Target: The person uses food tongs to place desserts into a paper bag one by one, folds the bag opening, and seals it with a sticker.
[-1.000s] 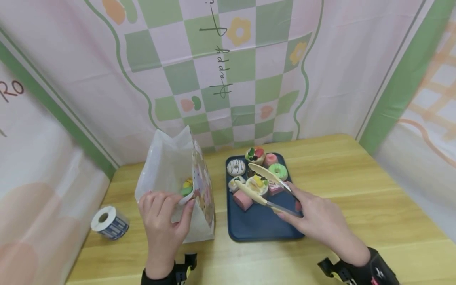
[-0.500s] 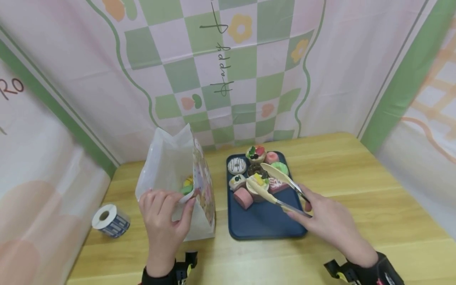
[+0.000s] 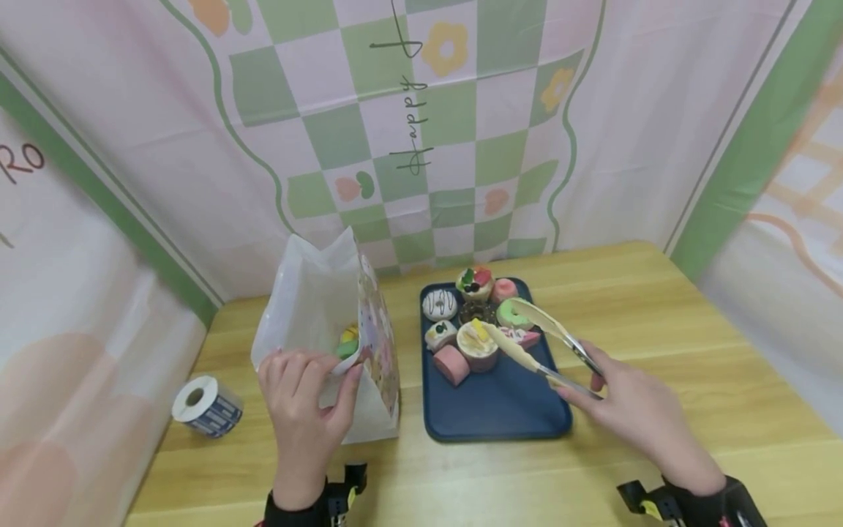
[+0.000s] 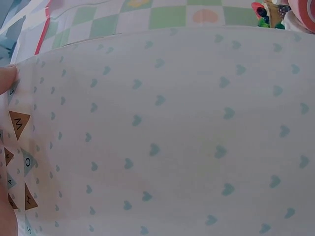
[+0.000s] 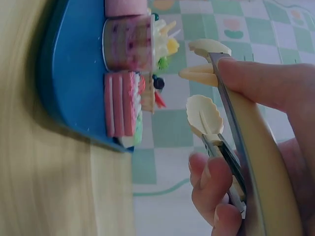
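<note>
My left hand (image 3: 303, 410) pinches the near rim of a white paper bag (image 3: 309, 293), which stands upright with its mouth spread; in the left wrist view the bag's heart-printed side (image 4: 182, 132) fills most of the picture. Something yellow and green (image 3: 347, 342) shows inside it. My right hand (image 3: 639, 410) grips cream-tipped metal tongs (image 5: 261, 162), their arms apart with nothing between the tips. The tips hang over the right side of a dark blue tray (image 3: 494, 417), near a green donut (image 3: 510, 315) and a pink cake slice (image 3: 525, 337).
Also on the tray are a round cream-topped cake (image 3: 477, 344), a pink roll (image 3: 451, 365), a white striped donut (image 3: 439, 304) and a chocolate donut (image 3: 476, 310). A label roll (image 3: 207, 406) stands left of the bag. Behind the wooden table (image 3: 606, 293) hangs a printed cloth (image 3: 448, 110).
My right hand has moved right with the tongs, from over the round cream-topped cake toward the tray's right side. The left hand keeps its hold on the bag.
</note>
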Demonstrator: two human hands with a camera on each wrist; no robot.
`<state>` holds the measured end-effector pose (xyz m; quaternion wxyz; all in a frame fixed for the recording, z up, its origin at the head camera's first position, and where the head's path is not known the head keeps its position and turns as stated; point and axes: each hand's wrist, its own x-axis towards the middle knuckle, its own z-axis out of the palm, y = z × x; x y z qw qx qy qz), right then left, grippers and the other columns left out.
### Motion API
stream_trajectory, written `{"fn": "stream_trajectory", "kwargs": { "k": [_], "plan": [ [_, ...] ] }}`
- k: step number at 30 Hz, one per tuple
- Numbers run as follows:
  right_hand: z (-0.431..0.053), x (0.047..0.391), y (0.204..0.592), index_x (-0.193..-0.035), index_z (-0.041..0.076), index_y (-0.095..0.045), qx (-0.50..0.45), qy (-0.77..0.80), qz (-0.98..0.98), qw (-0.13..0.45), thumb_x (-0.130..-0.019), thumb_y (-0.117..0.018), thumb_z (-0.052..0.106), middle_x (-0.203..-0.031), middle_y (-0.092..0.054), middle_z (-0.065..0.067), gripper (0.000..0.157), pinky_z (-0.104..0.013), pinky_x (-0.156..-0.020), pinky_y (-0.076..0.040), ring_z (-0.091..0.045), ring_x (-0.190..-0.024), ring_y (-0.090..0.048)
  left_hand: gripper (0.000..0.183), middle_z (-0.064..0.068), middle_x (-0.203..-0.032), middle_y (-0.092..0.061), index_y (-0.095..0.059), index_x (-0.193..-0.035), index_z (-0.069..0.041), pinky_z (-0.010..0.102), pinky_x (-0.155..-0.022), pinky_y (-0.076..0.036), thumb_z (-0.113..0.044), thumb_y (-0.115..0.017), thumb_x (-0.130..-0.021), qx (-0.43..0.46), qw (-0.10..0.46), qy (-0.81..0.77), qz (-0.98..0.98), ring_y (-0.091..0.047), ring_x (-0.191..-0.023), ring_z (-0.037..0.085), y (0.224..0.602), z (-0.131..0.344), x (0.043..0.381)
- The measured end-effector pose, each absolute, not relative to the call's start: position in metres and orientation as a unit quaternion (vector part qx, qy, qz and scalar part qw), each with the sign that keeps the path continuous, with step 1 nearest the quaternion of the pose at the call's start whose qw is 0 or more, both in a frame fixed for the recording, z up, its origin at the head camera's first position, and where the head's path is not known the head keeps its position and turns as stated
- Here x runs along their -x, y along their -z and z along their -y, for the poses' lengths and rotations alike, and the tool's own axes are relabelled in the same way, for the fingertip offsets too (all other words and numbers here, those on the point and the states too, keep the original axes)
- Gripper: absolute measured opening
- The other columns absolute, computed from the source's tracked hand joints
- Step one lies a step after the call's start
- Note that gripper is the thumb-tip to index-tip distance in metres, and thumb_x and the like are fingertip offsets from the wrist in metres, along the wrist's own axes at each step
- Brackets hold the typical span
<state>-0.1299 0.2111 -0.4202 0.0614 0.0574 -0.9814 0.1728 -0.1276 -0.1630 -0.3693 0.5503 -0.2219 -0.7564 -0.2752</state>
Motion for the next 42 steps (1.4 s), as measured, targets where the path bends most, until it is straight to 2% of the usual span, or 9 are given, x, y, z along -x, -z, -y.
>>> {"fn": "stream_trajectory", "kwargs": {
  "k": [12, 20, 29, 36, 42],
  "plan": [
    [-0.224, 0.129, 0.427, -0.136, 0.002, -0.045, -0.04, -0.175, 0.983, 0.044, -0.078, -0.057, 0.068, -0.074, -0.059, -0.002, 0.089, -0.029, -0.039, -0.033, -0.014, -0.05, -0.044, 0.042, 0.011, -0.066, -0.057, -0.059, -0.067, -0.001, 0.053, -0.077, -0.03, -0.035, -0.059, -0.091, 0.213, 0.546, 0.274, 0.763, -0.046, -0.071, 0.031, 0.37, 0.163, 0.128],
    [-0.227, 0.129, 0.436, -0.134, 0.004, -0.047, -0.044, -0.177, 0.982, 0.041, -0.079, -0.059, 0.065, -0.071, -0.057, 0.0, 0.083, -0.029, -0.04, -0.032, -0.013, -0.049, -0.043, 0.042, 0.011, -0.066, -0.057, -0.059, -0.067, 0.0, 0.053, -0.076, -0.03, -0.035, -0.059, -0.09, 0.216, 0.547, 0.276, 0.76, -0.046, -0.071, 0.031, 0.37, 0.163, 0.128],
    [-0.23, 0.13, 0.443, -0.137, 0.002, -0.043, -0.02, -0.184, 0.983, 0.006, -0.076, -0.058, 0.068, -0.073, -0.059, -0.001, 0.092, -0.029, -0.042, -0.033, -0.015, -0.052, -0.045, 0.042, 0.011, -0.066, -0.056, -0.06, -0.067, 0.0, 0.053, -0.075, -0.031, -0.035, -0.059, -0.091, 0.216, 0.546, 0.277, 0.761, -0.046, -0.071, 0.031, 0.37, 0.163, 0.128],
    [-0.232, 0.131, 0.449, -0.135, 0.007, -0.045, -0.02, -0.184, 0.983, -0.005, -0.074, -0.057, 0.071, -0.075, -0.058, -0.002, 0.089, -0.029, -0.042, -0.033, -0.015, -0.053, -0.045, 0.042, 0.011, -0.066, -0.057, -0.06, -0.067, 0.0, 0.053, -0.075, -0.03, -0.035, -0.059, -0.091, 0.216, 0.547, 0.278, 0.76, -0.046, -0.07, 0.031, 0.37, 0.163, 0.128],
    [-0.233, 0.133, 0.453, -0.138, 0.005, -0.043, -0.024, -0.182, 0.983, -0.005, -0.074, -0.057, 0.071, -0.075, -0.058, -0.002, 0.092, -0.029, -0.042, -0.033, -0.015, -0.052, -0.044, 0.042, 0.011, -0.066, -0.057, -0.06, -0.067, 0.0, 0.053, -0.075, -0.031, -0.035, -0.059, -0.091, 0.215, 0.547, 0.277, 0.76, -0.046, -0.071, 0.031, 0.37, 0.164, 0.128]
  ]
}}
